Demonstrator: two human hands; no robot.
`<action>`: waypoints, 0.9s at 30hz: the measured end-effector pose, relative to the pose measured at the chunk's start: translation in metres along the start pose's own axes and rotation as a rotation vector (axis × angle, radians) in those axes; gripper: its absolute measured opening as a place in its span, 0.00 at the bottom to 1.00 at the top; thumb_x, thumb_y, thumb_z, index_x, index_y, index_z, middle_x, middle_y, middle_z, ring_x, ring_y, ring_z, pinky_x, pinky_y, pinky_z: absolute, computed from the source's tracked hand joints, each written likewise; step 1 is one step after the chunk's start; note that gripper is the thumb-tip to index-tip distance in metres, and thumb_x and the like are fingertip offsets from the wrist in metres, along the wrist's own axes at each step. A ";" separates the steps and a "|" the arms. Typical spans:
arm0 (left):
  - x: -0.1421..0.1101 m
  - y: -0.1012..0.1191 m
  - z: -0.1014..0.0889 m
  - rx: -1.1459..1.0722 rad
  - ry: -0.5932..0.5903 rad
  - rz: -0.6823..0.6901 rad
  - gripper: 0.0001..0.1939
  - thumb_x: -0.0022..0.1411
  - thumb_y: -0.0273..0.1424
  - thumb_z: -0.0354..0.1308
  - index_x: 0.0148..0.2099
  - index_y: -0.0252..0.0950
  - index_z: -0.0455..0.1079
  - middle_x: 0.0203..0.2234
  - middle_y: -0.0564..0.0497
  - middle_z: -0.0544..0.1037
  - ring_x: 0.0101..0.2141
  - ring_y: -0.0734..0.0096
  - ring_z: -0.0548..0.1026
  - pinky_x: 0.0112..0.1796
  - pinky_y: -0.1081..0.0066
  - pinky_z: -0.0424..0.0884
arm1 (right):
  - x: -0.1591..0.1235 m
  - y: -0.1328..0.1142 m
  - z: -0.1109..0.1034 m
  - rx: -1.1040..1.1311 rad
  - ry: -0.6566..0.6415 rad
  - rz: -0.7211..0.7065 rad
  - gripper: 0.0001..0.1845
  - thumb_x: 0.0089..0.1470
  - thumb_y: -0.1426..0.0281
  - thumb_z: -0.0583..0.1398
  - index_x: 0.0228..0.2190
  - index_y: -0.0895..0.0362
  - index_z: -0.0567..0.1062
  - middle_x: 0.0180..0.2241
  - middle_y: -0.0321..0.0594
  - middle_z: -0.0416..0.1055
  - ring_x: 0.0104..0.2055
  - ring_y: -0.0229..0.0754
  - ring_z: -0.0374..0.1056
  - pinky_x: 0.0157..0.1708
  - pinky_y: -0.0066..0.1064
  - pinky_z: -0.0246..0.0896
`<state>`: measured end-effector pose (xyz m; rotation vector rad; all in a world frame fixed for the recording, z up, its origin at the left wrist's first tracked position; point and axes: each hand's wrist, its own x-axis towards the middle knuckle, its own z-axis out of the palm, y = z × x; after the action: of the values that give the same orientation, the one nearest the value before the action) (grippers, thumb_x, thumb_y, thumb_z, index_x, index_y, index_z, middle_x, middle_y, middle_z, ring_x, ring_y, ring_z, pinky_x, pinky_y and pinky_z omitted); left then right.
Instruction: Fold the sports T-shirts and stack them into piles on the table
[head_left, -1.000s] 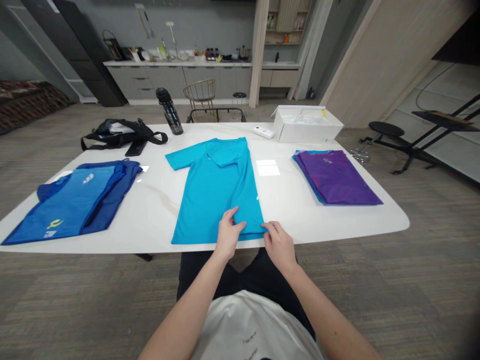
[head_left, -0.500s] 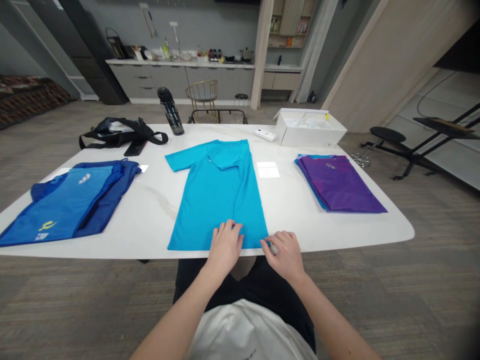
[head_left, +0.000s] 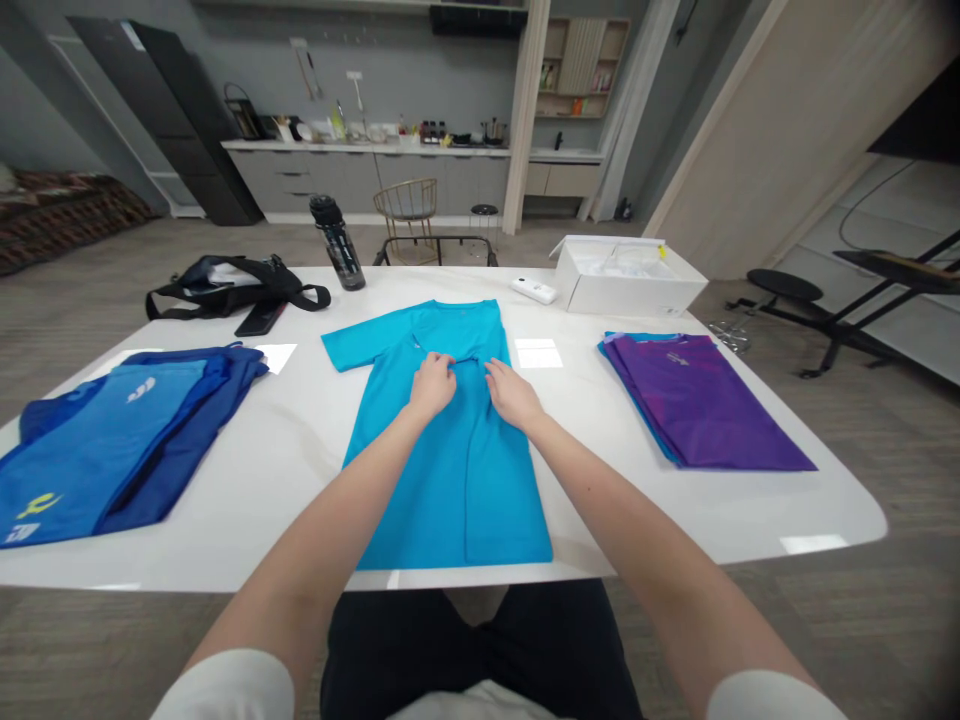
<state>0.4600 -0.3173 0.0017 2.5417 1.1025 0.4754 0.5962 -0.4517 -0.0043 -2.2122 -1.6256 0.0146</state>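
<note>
A turquoise T-shirt (head_left: 439, 480) lies on the white table (head_left: 300, 430), its collar toward the far side. One sleeve sticks out to the left, while the right side is folded inward over the body. Just below the collar, my left hand (head_left: 433, 387) has its fingers closed on the fabric. My right hand (head_left: 514, 395) pinches the folded part a short way to the right, fingertips pressed together. Between the two hands the cloth is slightly raised and creased. Part of the shirt's left side is hidden under my left forearm.
Folded blue shirts (head_left: 161, 400) lie at the left and a folded purple shirt (head_left: 712, 400) at the right. Along the far side are a black bag (head_left: 232, 290), a phone (head_left: 259, 318), a dark bottle (head_left: 339, 248), a white handheld device (head_left: 534, 290) and a white box (head_left: 630, 290).
Both hands have moved from the shirt's near hem up to below its collar, where they grip the cloth. The folded right side now lies flatter and straighter. The view has shifted.
</note>
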 end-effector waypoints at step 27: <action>0.209 -0.107 0.007 0.061 0.042 -0.159 0.15 0.68 0.39 0.52 0.50 0.37 0.70 0.42 0.37 0.78 0.46 0.46 0.75 0.46 0.57 0.68 | 0.004 0.017 0.013 -0.072 -0.170 0.088 0.30 0.72 0.54 0.39 0.70 0.44 0.54 0.72 0.39 0.49 0.73 0.53 0.45 0.66 0.72 0.30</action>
<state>0.5299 -0.0934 -0.0141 2.4803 1.3410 0.4619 0.6099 -0.4486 -0.0204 -2.3935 -1.6371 0.1752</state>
